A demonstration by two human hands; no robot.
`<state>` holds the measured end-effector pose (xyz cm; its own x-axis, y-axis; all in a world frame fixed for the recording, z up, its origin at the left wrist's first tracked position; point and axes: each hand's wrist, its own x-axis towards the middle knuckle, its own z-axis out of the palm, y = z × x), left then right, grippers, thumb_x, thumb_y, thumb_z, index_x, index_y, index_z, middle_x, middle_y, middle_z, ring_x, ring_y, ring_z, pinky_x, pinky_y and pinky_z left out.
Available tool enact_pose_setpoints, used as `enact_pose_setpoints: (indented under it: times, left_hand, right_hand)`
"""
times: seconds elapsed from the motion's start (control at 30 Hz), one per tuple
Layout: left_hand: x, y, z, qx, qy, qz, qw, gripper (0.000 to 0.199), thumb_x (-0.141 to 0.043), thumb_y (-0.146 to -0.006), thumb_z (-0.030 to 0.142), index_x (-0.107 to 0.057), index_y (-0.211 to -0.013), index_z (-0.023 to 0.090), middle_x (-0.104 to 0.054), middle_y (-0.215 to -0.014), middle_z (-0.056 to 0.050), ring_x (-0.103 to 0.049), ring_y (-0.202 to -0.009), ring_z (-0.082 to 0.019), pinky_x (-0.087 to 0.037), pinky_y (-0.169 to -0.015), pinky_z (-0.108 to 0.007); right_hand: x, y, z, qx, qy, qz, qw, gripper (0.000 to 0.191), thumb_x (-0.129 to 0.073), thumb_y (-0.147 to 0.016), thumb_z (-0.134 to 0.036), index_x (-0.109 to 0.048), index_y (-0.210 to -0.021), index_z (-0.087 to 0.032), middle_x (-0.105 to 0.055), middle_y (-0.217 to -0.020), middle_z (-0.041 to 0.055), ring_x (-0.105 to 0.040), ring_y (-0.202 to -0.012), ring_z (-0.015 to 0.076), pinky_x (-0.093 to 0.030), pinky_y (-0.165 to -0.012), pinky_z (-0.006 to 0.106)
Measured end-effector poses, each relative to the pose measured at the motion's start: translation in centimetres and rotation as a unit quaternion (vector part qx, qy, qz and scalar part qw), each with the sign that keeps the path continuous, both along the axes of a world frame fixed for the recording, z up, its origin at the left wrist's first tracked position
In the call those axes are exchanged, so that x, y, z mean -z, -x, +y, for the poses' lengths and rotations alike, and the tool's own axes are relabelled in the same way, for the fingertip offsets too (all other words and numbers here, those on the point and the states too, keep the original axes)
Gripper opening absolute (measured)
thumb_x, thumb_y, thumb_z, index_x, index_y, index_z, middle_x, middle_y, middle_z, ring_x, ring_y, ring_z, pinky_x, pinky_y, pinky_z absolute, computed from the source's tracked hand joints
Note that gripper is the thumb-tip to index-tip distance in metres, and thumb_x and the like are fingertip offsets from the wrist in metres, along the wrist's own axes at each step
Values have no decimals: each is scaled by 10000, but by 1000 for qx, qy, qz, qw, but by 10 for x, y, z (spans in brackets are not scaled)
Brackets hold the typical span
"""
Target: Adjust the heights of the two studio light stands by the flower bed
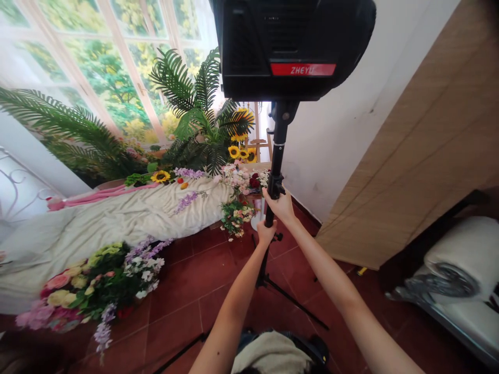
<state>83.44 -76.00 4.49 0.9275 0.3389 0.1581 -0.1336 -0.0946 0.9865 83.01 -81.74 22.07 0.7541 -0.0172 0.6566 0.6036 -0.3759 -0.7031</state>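
A black light stand (pixel 277 156) rises in front of me, bearing a large black studio light (pixel 296 36) with a red ZHEYU label. My left hand (pixel 267 231) is wrapped round the stand's pole, low on it. Higher up, my right hand (pixel 281 205) grips the same pole just below a black clamp knob. The fingers of both hands are partly hidden behind the pole. Below them, the stand's legs spread over the red tiled floor (pixel 187 270).
A draped cream cloth (pixel 128 218) with flowers lies along the left. A bouquet (pixel 97 285) stands before it. Potted palms (pixel 198 98) and sunflowers (pixel 234 151) sit by the window. A woven blind (pixel 390 171) and a cream-cushioned sofa (pixel 463 259) are at right.
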Motion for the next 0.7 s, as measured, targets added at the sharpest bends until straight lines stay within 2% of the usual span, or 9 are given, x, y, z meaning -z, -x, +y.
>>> enact_pose_setpoints:
  times: [0.17,0.37,0.53,0.6,0.7]
  left_hand:
    - [4,-1,2,-4,-17,-33,999,251,-600,-646,326,-514,-497,144,-524,-443,8,-473,-413,-96,-320,-421,-193]
    - [8,-3,0,-10,-37,-41,998,271,-596,-658,347,-493,-493,159,-525,-451,7,-497,-420,-108,-331,-420,-193]
    - [1,-1,-1,-15,-9,-10,1000,264,-633,-637,370,-537,-520,154,-531,-451,1,-513,-430,-120,-355,-413,-200]
    - [-1,0,-2,-16,-2,-8,1000,267,-644,-625,365,-538,-508,150,-526,-450,0,-509,-435,-118,-360,-417,-200]
    - [-3,1,-2,-12,20,0,1000,269,-650,-611,354,-530,-491,146,-510,-446,5,-495,-435,-108,-351,-417,-195]
  right_hand:
    - [3,9,5,27,6,12,1000,348,-532,-808,-473,-495,-974,-169,-578,-752,23,-549,-664,163,-448,-632,274]
    - [2,11,2,11,22,14,1000,353,-543,-805,-468,-490,-996,-175,-590,-804,37,-574,-742,187,-456,-678,292]
    - [-1,13,-18,-49,72,27,996,429,-618,-752,-466,-476,-1037,-179,-603,-900,52,-587,-822,202,-470,-747,330]
    - [6,14,-30,-88,82,42,992,507,-664,-716,-447,-449,-1092,-184,-602,-971,60,-592,-866,198,-472,-793,343]
    - [34,17,-47,-139,70,69,985,580,-691,-700,-414,-407,-1159,-201,-582,-1077,78,-586,-960,188,-466,-860,349]
